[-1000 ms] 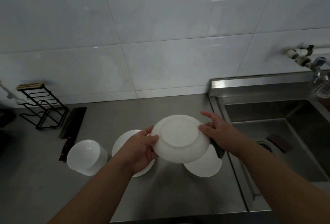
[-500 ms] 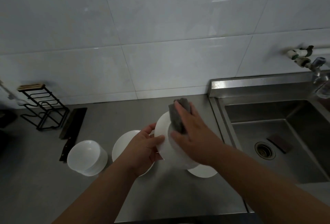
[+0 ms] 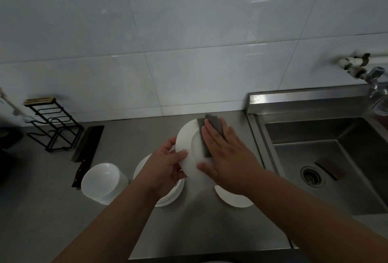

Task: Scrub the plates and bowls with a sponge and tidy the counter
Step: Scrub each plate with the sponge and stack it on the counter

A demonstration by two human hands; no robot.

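My left hand (image 3: pixel 162 164) grips the left rim of a white plate (image 3: pixel 188 139) held up above the counter, thumb on its face. My right hand (image 3: pixel 227 158) lies flat with straight fingers on a grey sponge (image 3: pixel 211 128) and presses it against the plate's face. Below my hands a stack of white plates (image 3: pixel 168 196) sits on the steel counter (image 3: pixel 199 225), and another white plate (image 3: pixel 233 198) lies to its right, partly hidden by my right wrist. A stack of white bowls (image 3: pixel 102 182) stands further left.
A steel sink (image 3: pixel 327 158) with a drain (image 3: pixel 312 176) and a dark pad (image 3: pixel 330 169) lies to the right, a tap (image 3: pixel 375 78) above it. A black wire rack (image 3: pixel 52 124) and a cleaver (image 3: pixel 87 149) sit at the back left by the tiled wall.
My right hand brought the sponge from behind the plate onto its face and now lies flatter, lower on the plate. My left hand turned the plate more face-up.
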